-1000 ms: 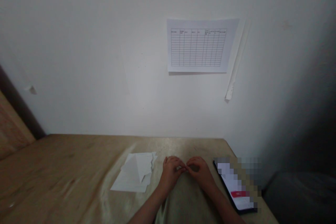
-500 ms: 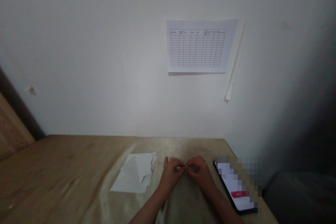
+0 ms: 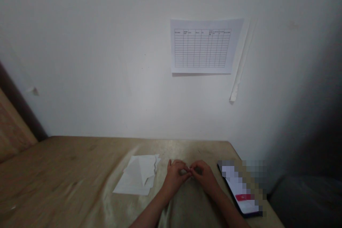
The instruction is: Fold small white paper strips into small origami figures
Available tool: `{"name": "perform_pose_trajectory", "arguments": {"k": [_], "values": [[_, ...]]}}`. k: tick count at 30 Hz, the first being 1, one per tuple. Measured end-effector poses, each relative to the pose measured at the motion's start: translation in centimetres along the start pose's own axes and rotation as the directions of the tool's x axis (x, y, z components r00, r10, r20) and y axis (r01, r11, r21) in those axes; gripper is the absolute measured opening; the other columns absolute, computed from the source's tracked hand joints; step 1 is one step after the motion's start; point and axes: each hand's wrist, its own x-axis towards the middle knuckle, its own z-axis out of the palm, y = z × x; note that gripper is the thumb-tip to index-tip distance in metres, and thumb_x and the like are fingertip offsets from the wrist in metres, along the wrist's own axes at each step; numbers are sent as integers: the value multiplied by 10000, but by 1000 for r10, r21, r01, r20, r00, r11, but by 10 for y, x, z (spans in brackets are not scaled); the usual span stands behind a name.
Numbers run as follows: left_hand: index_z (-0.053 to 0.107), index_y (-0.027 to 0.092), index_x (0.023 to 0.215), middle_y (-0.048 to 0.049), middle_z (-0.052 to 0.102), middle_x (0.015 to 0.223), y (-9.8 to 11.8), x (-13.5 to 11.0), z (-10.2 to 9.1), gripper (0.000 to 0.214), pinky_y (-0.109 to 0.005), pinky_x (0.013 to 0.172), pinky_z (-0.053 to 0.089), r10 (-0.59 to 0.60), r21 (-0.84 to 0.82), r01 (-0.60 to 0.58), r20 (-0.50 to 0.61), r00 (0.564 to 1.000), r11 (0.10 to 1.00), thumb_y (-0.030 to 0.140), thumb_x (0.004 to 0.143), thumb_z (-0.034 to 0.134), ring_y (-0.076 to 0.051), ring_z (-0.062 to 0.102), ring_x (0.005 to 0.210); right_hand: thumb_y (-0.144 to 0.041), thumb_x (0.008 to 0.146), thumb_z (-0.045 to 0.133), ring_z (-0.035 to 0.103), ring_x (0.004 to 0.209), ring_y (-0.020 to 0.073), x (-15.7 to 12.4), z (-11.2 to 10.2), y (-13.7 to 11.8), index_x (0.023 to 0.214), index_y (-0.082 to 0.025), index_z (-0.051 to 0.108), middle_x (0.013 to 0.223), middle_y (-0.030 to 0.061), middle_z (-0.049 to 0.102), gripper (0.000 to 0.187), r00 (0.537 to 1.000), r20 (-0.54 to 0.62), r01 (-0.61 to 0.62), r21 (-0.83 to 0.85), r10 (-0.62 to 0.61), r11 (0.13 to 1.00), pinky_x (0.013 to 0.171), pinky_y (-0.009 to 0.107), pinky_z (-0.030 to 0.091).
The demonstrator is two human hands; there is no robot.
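My left hand (image 3: 176, 173) and my right hand (image 3: 202, 172) meet fingertip to fingertip above the table, thumbs and forefingers pinched together. Between the tips shows a tiny pale speck, too small to name. Left of my left hand lie several white paper sheets (image 3: 133, 181), overlapping, one with a torn, jagged right edge. To the right of my right hand a phone (image 3: 240, 188) lies with its screen lit, partly pixelated.
A brown cloth (image 3: 80, 171) covers the table, wrinkled near the papers. A printed table sheet (image 3: 200, 46) hangs on the white wall behind, beside a peeling strip (image 3: 240, 67). Wooden furniture (image 3: 13, 128) stands at left; a dark object (image 3: 304, 199) is at lower right.
My right hand's fingers have shifted slightly at the pinch; both hands stay in nearly the same place. The papers and phone lie as before, with the view moved a little.
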Motion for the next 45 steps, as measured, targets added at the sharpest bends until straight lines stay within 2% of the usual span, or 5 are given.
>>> {"name": "perform_pose_trajectory", "arguments": {"k": [4,13,26,34,45], "values": [[788,282,828,-27,757,1051,-1,0,2,104,-657,1207,109,-23,14,23,8,1000,1000,293,728,812,-275,648,1132,-484,785,705,678,857,257,1,-1,0,758,-215,754,835,74,752,274,998,-14,-67,-30,66,997,819,377,506],[781,289,858,-26,769,1021,-3,0,5,109,-684,1197,104,-10,43,10,0,1000,999,304,749,789,-284,650,1113,-550,777,716,696,843,276,1,-1,1,787,-220,794,831,87,776,340,997,-32,-71,-11,71,997,820,414,527],[765,322,960,1,768,1065,4,-6,2,279,-718,1182,-31,25,40,-28,56,998,999,359,699,857,-284,637,1139,-260,702,654,665,814,236,2,-7,6,753,-200,721,816,45,737,103,997,19,-73,10,73,997,768,342,507],[762,326,962,15,767,1071,3,-6,1,222,-721,1182,-79,26,16,-28,65,998,999,217,768,765,-263,644,1145,-309,723,659,655,837,245,1,-9,2,731,-203,720,799,45,728,123,993,16,-115,-37,116,993,802,354,486],[752,294,920,2,766,1070,-4,-4,5,102,-712,1191,-61,30,-13,-30,33,999,999,339,828,743,-255,656,1117,-415,733,702,674,880,267,1,-12,-7,741,-215,761,819,59,766,209,988,62,-143,-9,144,990,907,407,470]]}}
